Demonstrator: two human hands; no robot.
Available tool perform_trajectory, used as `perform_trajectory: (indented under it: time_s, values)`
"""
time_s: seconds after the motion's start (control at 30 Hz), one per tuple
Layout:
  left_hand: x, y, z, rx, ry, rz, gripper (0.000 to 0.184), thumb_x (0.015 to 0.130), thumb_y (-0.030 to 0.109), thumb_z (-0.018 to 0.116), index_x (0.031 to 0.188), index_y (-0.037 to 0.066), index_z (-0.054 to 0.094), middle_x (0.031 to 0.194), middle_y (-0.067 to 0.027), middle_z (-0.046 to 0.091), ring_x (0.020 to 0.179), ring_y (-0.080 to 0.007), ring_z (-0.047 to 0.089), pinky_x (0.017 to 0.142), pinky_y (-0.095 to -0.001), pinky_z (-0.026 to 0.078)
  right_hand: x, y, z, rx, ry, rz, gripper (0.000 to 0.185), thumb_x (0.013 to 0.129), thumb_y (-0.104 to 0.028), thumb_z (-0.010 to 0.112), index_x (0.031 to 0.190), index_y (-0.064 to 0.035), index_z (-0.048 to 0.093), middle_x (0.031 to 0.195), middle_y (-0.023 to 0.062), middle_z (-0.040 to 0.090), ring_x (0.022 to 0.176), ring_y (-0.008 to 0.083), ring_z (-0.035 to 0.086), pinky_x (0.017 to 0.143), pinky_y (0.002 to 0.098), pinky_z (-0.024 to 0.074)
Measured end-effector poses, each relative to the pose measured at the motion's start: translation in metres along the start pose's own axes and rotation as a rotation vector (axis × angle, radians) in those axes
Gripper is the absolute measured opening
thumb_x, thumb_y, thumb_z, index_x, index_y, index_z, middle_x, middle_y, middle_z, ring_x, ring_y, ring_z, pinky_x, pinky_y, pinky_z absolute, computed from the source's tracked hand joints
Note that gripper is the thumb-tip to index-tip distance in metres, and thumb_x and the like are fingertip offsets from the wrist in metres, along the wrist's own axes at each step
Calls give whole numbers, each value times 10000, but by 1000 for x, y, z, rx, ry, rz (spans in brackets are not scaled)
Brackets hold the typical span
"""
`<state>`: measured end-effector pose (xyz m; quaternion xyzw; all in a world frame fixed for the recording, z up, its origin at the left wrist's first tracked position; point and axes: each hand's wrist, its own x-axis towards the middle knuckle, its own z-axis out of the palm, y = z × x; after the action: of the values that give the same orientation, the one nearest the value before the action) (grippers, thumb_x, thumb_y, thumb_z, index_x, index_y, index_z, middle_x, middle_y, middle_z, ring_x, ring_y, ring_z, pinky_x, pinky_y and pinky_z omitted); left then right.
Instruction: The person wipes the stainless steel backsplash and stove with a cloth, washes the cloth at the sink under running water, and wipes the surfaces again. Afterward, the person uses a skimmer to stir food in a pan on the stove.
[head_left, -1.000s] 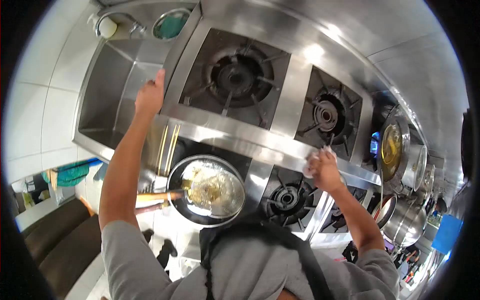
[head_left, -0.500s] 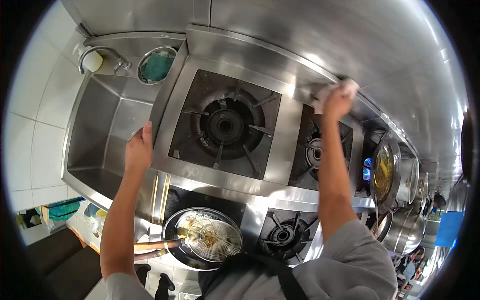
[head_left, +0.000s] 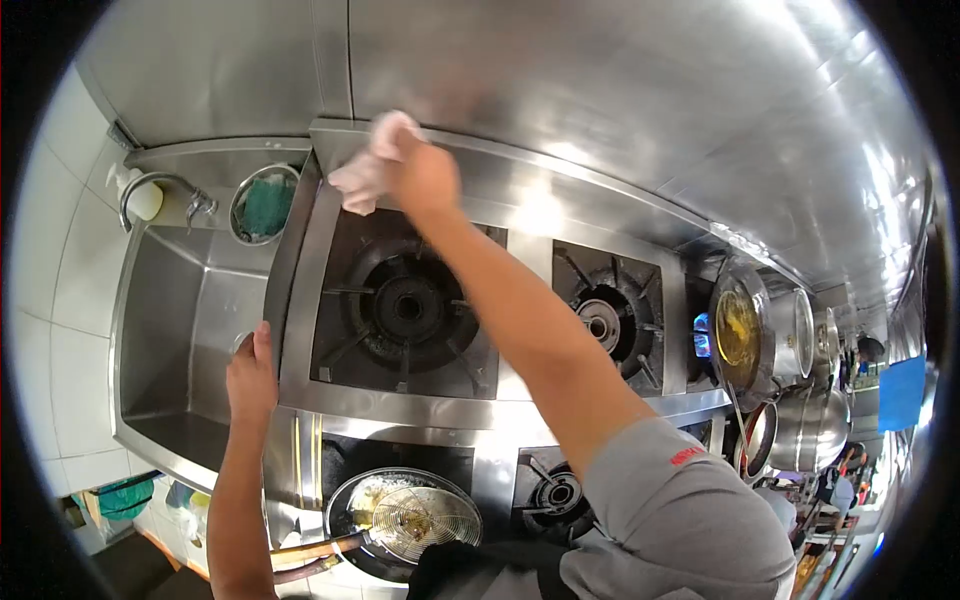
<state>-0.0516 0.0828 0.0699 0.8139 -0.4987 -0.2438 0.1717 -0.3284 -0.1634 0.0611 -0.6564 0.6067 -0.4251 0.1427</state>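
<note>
My right hand (head_left: 422, 178) is closed around a pale pink cloth (head_left: 366, 172), somewhat blurred. It is at the raised back ledge of the steel stove (head_left: 395, 402), behind the large left burner (head_left: 408, 307). The loose part of the cloth hangs left of my fingers. Down at the right side of the steel sink (head_left: 165, 330), my left hand (head_left: 252, 382) grips the rim beside the stove, thumb pointing up. Its other fingers are mostly hidden.
A blue flame burns beside a wok of yellow oil (head_left: 738, 328) at right, near steel pots (head_left: 795, 340). In front are a wok (head_left: 345, 510) and a wire strainer (head_left: 415, 522). A faucet (head_left: 165, 185) and a bowl with a green cloth (head_left: 266, 208) stand behind the sink.
My right hand has swept the cloth leftward along the back ledge, from behind the smaller burner to behind the large one. My left hand stays at the sink rim. The view has shifted.
</note>
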Motion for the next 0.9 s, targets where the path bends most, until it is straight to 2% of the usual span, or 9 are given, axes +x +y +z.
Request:
perform_trajectory:
  time_s: [0.03,0.07,0.13,0.17,0.27,0.33,0.47,0.7,0.9]
  values:
    - [0,0,1,-11,-1,-5,770,1047,630,338,1277,-34,653,1198,-312,668,1162,-501,608,1003,-511,470,-13,13,-49,-268,-18,-35,447,865,-219,704,1268,-30,668,999,245,720,915,429,702,797,504,548]
    - [3,-2,3,-34,-6,-8,771,1045,632,341,1285,-34,648,1200,-312,668,1163,-499,609,1003,-511,469,-21,54,-79,-388,16,59,457,924,-287,681,1351,-133,626,976,230,733,898,427,713,781,510,568]
    - [5,-10,8,-75,-18,-26,775,1042,637,347,1300,-34,637,1202,-310,669,1166,-495,611,1004,-510,467,-41,143,-145,-234,206,140,453,903,-254,712,1319,-85,654,952,250,730,877,440,709,752,495,558]
    - [6,-12,8,-83,-5,-16,780,1041,638,350,1304,-39,633,1208,-310,667,1170,-494,610,1009,-509,466,-53,109,-183,-235,262,341,459,901,-236,713,1321,-62,647,956,256,728,883,417,715,769,467,555]
    - [8,-13,10,-92,22,8,798,1038,642,359,1315,-61,618,1223,-311,664,1182,-489,608,1023,-506,463,-52,113,-206,-179,495,249,343,902,-237,706,1150,-3,674,996,246,722,947,416,695,813,442,530]
    - [11,-17,14,-86,46,-6,817,1036,644,362,1323,-82,604,1230,-312,662,1188,-485,609,1032,-503,463,-33,98,-189,-253,523,295,299,899,-233,700,1073,8,669,988,245,715,945,438,678,809,445,529]
    - [10,-16,11,-33,32,23,840,1036,641,366,1347,-113,568,1223,-318,664,1188,-482,613,1029,-501,470,22,25,-127,16,473,-55,270,860,-186,694,1052,-34,580,1011,279,682,979,481,654,832,508,521]
    - [5,0,1,9,-48,-72,808,1044,612,365,1276,-123,611,1260,-343,632,1198,-519,585,1042,-504,461,13,-7,-75,-228,33,-73,337,880,-298,725,1087,-40,664,969,258,714,921,475,683,763,506,548]
    - [10,-12,9,-86,-5,29,765,1046,612,356,1046,-54,732,1325,-363,579,1281,-499,533,1090,-507,422,0,-38,35,-112,-72,-203,583,933,-305,663,1409,-14,494,1082,276,700,967,476,679,829,518,550]
